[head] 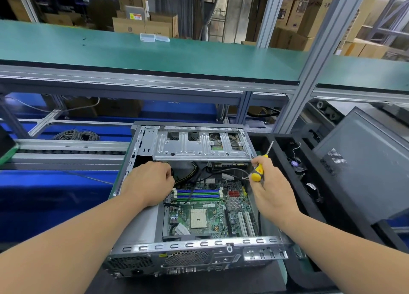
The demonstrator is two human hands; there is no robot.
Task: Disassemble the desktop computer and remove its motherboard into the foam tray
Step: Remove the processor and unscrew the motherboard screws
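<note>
Currently my left hand curls into the black-and-yellow cable bundle at the green motherboard's 11 o'clock corner; whether it grips, I cannot tell. My right hand holds the yellow-handled screwdriver, shaft pointing to 1 o'clock. Board lies flat inside the open grey metal case, long axis 6-to-12, between both hands, left nearer. Black foam tray sits at 3 o'clock.

One camera only, worn on the person's head, looks forward and steeply down from close above the open computer case, which fills the lower middle. Both forearms reach in from the bottom corners, and the wide lens bends the green shelf and boxes behind. No second view shares the scene.
</note>
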